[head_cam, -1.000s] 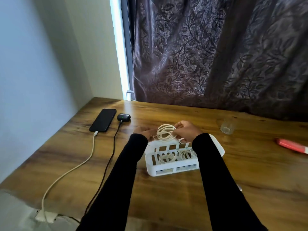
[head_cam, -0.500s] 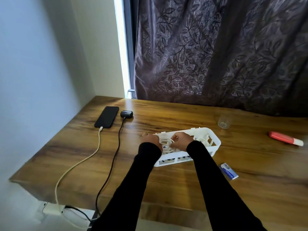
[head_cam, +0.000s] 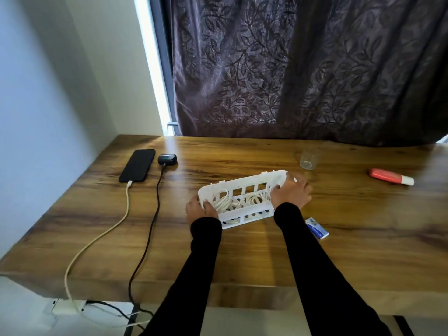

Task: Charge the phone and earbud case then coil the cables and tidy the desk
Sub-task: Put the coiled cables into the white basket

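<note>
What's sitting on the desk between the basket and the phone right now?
In the head view, only the black cable to the earbud case crosses between the white basket and the phone; otherwise bare wood.

Left hand (head_cam: 199,210) and right hand (head_cam: 292,192) grip the white basket (head_cam: 244,214), apparently holding coiled cables (head_cam: 242,201).

curtain (head_cam: 303,69): dark purple, leaf pattern
desk (head_cam: 242,258): brown woodgrain
basket (head_cam: 242,185): white
phone (head_cam: 137,165), left of basket: black
marker (head_cam: 390,176), right of basket: red, white tip
</note>
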